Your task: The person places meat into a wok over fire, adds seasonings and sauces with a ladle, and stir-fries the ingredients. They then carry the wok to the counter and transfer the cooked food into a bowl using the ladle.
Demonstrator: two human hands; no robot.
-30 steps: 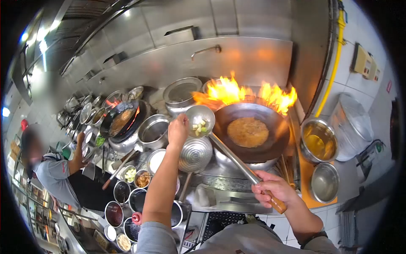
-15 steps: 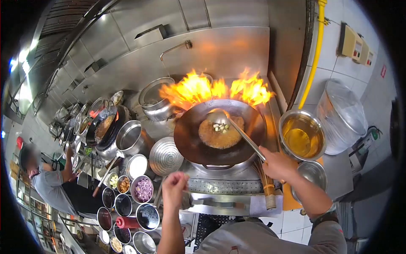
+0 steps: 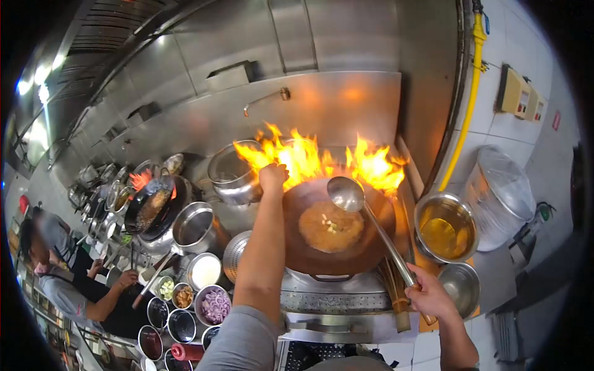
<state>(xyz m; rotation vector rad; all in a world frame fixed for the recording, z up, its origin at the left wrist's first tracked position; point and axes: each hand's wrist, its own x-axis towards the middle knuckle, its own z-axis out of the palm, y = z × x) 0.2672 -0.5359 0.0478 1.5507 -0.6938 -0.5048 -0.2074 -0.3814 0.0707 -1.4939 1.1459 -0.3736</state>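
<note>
Ladle [image 3: 388,245] in right fingers [image 3: 419,299]

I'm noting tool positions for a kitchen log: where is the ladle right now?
The ladle is right of centre in the head view, its bowl over the wok near the flames and its handle in the right hand.

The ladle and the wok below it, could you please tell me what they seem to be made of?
The ladle: smooth, shiny metal, probably stainless steel, judging by its silvery highlights; its brown handle end looks like wood. The wok: dark, fairly dull metal, perhaps iron or carbon steel, given its brownish wall.
</note>
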